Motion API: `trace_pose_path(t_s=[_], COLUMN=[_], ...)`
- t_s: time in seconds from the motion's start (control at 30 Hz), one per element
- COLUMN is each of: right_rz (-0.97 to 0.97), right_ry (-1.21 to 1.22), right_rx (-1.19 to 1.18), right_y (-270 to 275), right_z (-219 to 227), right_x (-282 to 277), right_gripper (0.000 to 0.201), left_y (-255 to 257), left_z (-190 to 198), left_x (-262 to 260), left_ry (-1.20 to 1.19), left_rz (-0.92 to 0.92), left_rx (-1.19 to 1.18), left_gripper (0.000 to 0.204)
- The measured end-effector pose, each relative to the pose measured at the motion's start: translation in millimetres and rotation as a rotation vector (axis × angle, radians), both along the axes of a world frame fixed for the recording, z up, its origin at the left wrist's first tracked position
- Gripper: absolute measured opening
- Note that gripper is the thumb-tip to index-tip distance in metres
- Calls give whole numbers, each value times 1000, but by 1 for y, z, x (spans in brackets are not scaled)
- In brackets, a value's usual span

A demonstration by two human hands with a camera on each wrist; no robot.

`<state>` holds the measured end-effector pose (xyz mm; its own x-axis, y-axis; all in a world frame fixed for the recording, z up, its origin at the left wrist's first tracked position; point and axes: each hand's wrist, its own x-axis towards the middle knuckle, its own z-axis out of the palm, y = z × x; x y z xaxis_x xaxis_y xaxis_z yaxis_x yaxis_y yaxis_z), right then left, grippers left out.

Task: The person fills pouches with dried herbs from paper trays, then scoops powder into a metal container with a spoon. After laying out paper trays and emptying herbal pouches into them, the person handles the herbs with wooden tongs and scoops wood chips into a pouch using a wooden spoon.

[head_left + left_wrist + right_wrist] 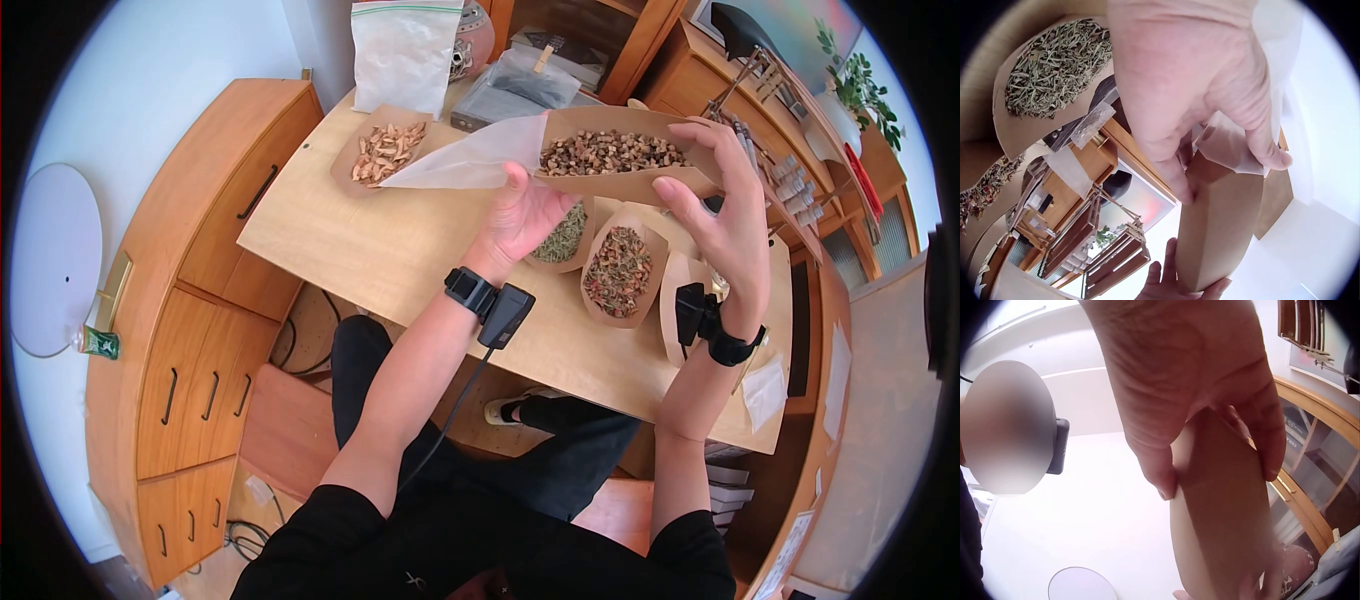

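A kraft paper tray [640, 186] of chopped brown dried pieces [615, 153] is held above the table. My right hand [735, 200] grips its right end, thumb on the near side and fingers on the far side. The tray's left end sits in the mouth of a translucent white bag [470, 152]. My left hand [530, 215] holds the bag and tray together from below, thumb raised at the bag's near edge. In the left wrist view, the left thumb [1272, 150] lies against the bag and the other fingers reach the tray's underside.
On the table [400, 260] stand paper trays of pale slices [390, 152], green dried herb [563, 236] and a mixed herb blend [618, 272]. A zip bag [405, 60] and a grey box [480, 103] stand behind. A wooden rack [790, 150] is at the right.
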<state>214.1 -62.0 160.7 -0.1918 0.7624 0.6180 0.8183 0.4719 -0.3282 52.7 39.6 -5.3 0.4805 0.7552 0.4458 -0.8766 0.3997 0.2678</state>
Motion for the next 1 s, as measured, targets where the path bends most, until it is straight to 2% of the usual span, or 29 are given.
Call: trace_pose_path(t_s=[0.8,0.87,1.0], right_rz=[24,18,31], right_ry=[-31,-16,-8], right_rx=[36,15,11], right_y=[1,-1,0], right_z=[-1,1,1], right_x=[1,-1,0], right_gripper=[48,48,49], left_y=[-2,0,0], left_z=[2,0,1], left_x=[0,0,0], left_ry=[-14,-76,-72], left_rz=[7,-23,-21], left_rx=[7,16,18], left_gripper=[104,96,96])
